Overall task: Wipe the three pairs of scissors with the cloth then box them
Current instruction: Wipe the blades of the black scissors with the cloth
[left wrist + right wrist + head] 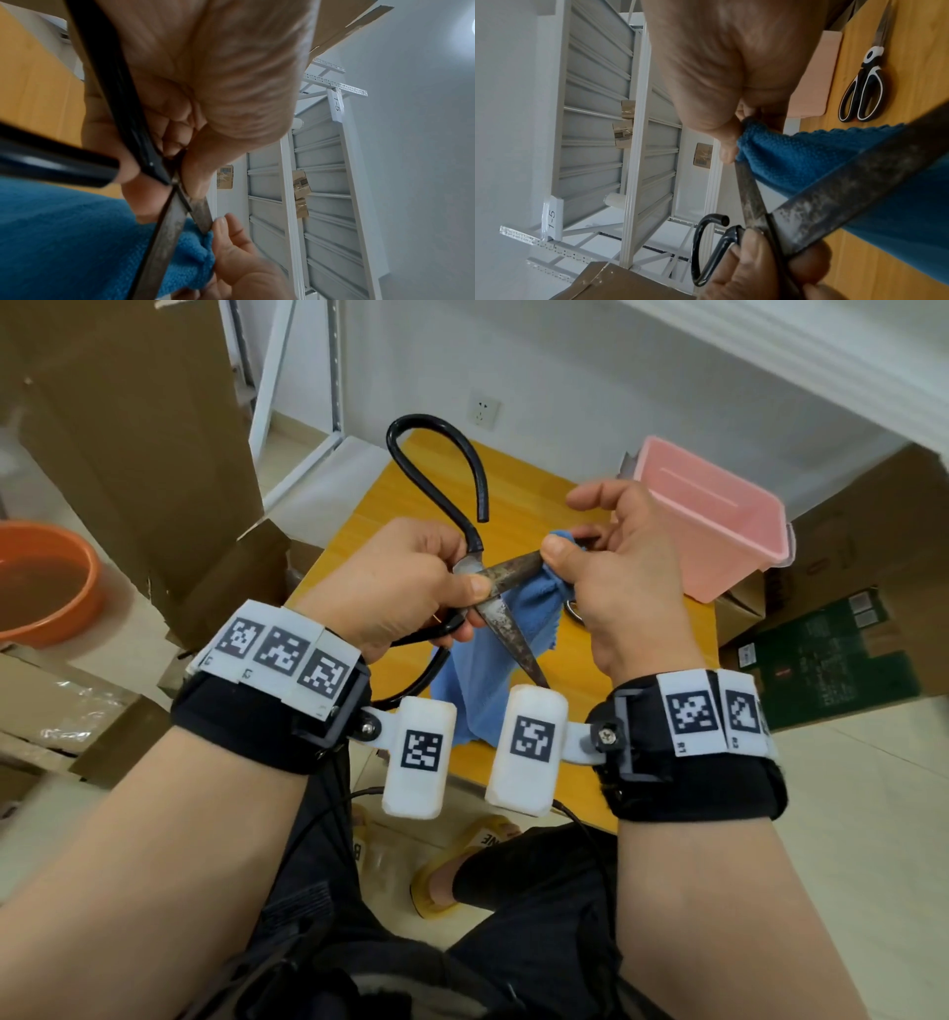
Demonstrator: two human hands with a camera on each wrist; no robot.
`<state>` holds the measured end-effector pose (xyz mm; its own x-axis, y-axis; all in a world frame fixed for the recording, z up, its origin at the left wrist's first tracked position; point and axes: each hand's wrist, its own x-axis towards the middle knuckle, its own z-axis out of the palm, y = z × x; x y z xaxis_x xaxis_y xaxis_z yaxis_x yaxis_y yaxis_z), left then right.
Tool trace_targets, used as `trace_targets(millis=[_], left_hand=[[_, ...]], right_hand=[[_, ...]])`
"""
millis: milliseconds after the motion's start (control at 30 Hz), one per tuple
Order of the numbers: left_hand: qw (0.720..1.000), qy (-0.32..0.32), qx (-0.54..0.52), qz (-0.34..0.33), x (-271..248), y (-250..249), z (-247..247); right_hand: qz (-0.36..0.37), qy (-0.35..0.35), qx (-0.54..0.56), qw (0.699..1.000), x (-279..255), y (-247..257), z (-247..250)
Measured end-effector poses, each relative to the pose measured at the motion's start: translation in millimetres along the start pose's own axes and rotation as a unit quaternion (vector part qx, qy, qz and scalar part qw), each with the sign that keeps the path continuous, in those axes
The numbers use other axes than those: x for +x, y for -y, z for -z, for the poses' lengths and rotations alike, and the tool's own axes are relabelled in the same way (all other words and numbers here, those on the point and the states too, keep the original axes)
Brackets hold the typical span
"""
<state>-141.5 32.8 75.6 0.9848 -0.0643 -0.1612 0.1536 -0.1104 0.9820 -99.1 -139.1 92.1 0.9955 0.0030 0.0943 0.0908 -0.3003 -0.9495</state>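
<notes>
A large pair of old scissors [500,593] with black looped handles and rusty blades stands open above the yellow table [518,474]. My left hand [411,580] grips it at the pivot, thumb on the blade. My right hand [611,567] pinches the blue cloth [493,670] around the upper blade. The rest of the cloth hangs down. The left wrist view has the blades [177,215] crossing and the cloth [77,239] under them. A second pair of scissors [864,89], black and white handled, lies on the table [911,60]. The pink box [714,516] stands at the table's far right.
An orange basin [46,577] sits on the floor at left, among cardboard boxes [133,428]. More cartons [842,649] stand right of the table. A white metal shelf frame [321,182] rises behind. Part of a metal ring [574,612] shows under my right hand.
</notes>
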Motion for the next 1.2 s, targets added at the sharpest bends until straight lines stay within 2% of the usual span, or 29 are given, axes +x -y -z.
trace_targets(millis=[267, 467, 567, 733, 900, 1033, 1200], left_hand=[[1.000, -0.004, 0.012, -0.013, 0, 0, -1], [1.000, -0.002, 0.009, -0.011, 0, 3, 0], [1.000, 0.005, -0.002, 0.001, -1, 5, 2], [0.998, 0.011, -0.057, 0.021, -3, 8, 10], [0.997, 0.010, -0.075, 0.026, -3, 7, 11], [0.997, 0.002, -0.077, 0.024, -4, 10, 11], [0.996, -0.031, -0.074, 0.023, -2, 10, 10]], right_hand=[[-0.038, -0.024, 0.076, 0.996, 0, -1, 1], [-0.029, -0.052, 0.058, 0.997, 0, -5, 1], [-0.018, -0.093, 0.045, 0.994, 4, -7, 4], [0.022, -0.143, 0.105, 0.984, 13, -6, 22], [0.017, -0.121, 0.154, 0.980, 12, 1, 16], [-0.016, -0.055, 0.220, 0.974, 2, 4, 7], [0.041, -0.024, 0.057, 0.997, -5, 6, 2]])
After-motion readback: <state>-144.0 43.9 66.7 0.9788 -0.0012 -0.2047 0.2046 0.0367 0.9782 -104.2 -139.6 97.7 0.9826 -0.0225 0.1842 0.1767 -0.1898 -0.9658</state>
